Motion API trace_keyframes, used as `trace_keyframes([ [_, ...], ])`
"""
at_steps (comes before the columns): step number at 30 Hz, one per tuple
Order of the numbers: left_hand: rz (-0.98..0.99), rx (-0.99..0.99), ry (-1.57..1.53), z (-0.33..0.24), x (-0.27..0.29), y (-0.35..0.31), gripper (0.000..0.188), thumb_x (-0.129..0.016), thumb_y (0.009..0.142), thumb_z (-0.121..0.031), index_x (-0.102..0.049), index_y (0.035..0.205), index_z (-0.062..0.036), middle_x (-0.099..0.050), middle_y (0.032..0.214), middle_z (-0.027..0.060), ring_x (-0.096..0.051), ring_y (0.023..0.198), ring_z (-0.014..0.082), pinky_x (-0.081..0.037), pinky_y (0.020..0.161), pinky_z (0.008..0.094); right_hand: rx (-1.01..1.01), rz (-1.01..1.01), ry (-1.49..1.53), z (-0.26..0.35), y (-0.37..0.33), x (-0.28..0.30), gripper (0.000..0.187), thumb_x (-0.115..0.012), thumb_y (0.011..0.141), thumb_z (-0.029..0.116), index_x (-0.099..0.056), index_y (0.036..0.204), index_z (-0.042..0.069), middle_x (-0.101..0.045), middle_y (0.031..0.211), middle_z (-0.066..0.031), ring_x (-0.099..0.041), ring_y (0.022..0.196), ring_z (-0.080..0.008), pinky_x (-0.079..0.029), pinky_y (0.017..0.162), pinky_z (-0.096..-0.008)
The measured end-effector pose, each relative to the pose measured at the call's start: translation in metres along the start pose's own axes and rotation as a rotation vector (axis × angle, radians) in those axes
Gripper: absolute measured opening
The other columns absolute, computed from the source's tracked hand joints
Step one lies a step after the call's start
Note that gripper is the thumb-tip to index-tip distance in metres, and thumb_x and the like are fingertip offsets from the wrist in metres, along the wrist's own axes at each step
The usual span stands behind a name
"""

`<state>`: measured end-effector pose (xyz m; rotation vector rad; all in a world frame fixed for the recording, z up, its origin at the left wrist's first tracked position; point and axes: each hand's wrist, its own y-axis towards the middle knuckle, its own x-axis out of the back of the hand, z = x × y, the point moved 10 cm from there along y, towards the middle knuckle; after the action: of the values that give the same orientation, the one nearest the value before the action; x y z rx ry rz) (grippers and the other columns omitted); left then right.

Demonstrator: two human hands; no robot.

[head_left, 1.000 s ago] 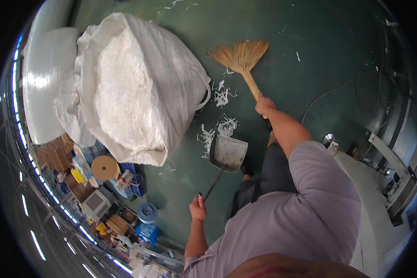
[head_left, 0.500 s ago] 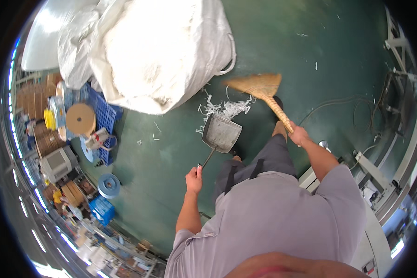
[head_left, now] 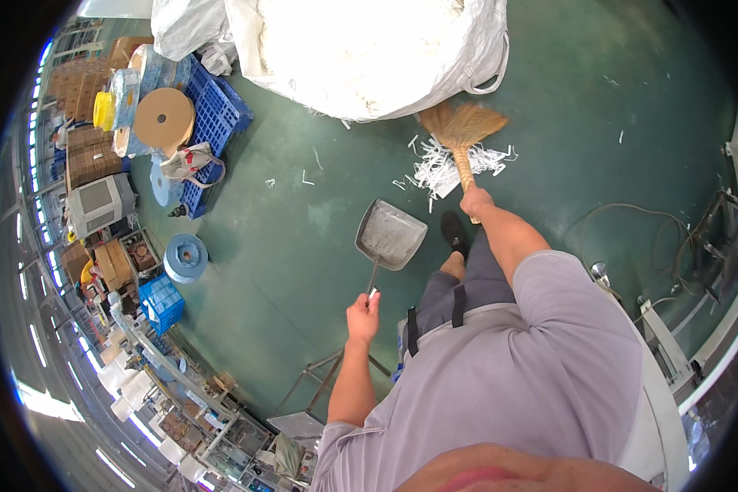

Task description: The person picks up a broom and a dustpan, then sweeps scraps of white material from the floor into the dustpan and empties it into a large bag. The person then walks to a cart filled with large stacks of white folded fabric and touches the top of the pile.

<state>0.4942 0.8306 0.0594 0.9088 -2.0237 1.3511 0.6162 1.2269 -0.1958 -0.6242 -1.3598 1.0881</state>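
My left hand (head_left: 363, 318) is closed round the handle of a grey metal dustpan (head_left: 392, 234), whose pan is near the middle of the view with its mouth away from me. In my right hand (head_left: 477, 201) is the woven handle of a straw broom (head_left: 465, 129). Its spread bristles reach the edge of a large white bulk bag (head_left: 402, 90) and lie over a heap of white scraps (head_left: 438, 174) on the floor. The dustpan is apart from the heap, on its near left side. The open bag is full of bright white material.
A blue plastic pallet (head_left: 213, 102) at the left bears a large brown reel (head_left: 164, 117). Nearer stand a blue spool (head_left: 186, 257) and a blue crate (head_left: 162, 302). A cable (head_left: 631, 207) lies on the green floor at the right, beside a machine frame (head_left: 672, 348). Loose scraps (head_left: 306, 178) lie about.
The broom has swung left and its handle now points more upright, over the scraps. The dustpan has come away from the heap. My view has shifted, with the bag higher up.
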Motion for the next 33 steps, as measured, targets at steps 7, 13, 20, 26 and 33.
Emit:
trace_keyframes([
  [7, 0.004, 0.095, 0.11, 0.05, 0.025, 0.048, 0.052, -0.061, 0.097, -0.047, -0.059, 0.079, 0.0017, -0.062, 0.07, 0.0231, -0.058, 0.064, 0.0399, -0.048, 0.064, 0.046, 0.124, 0.049, -0.3, -0.107, -0.082, 0.064, 0.067, -0.055, 0.091, 0.019, -0.033, 0.153, 0.023, -0.064, 0.126, -0.0196, -0.062, 0.118, -0.0374, -0.052, 0.098, -0.0473],
  [13, 0.101, 0.02, 0.239, 0.048, 0.025, 0.1, 0.056, -0.059, 0.096, -0.051, -0.06, 0.08, 0.0019, -0.064, 0.077, 0.0252, -0.061, 0.076, 0.0467, -0.049, 0.07, 0.0495, -0.035, -0.22, -0.034, -0.279, -0.105, 0.089, 0.069, -0.065, 0.087, 0.02, -0.039, 0.15, 0.027, -0.068, 0.11, -0.0222, -0.068, 0.098, -0.0394, -0.057, 0.083, -0.0487],
  [20, 0.235, -0.107, 0.35, 0.009, -0.038, 0.168, 0.057, -0.053, 0.096, -0.055, -0.064, 0.087, 0.0002, -0.068, 0.088, 0.0269, -0.062, 0.089, 0.0487, -0.048, 0.081, 0.054, -0.335, -0.17, 0.99, -0.323, -0.048, 0.055, 0.044, -0.067, 0.085, 0.006, -0.055, 0.127, 0.011, -0.061, 0.093, -0.0104, -0.063, 0.066, -0.0232, -0.055, 0.046, -0.0361],
  [26, 0.293, -0.187, 0.389, -0.021, -0.095, 0.216, 0.061, -0.051, 0.096, -0.057, -0.068, 0.089, 0.0005, -0.069, 0.091, 0.0275, -0.064, 0.092, 0.0476, -0.05, 0.083, 0.0536, -0.221, -0.048, 0.759, -0.19, -0.046, -0.058, 0.057, -0.069, 0.082, 0.005, -0.049, 0.135, 0.01, -0.064, 0.084, -0.0135, -0.063, 0.054, -0.0252, -0.053, 0.046, -0.0396],
  [33, 0.337, -0.347, 0.431, -0.066, -0.125, 0.229, 0.062, -0.051, 0.095, -0.06, -0.07, 0.087, -0.0009, -0.07, 0.086, 0.0249, -0.067, 0.087, 0.0446, -0.052, 0.08, 0.0521, -0.06, 0.139, 0.17, -0.156, -0.109, -0.08, 0.077, -0.065, 0.083, 0.027, -0.035, 0.154, 0.017, -0.064, 0.124, -0.0252, -0.063, 0.109, -0.0443, -0.049, 0.1, -0.0451],
])
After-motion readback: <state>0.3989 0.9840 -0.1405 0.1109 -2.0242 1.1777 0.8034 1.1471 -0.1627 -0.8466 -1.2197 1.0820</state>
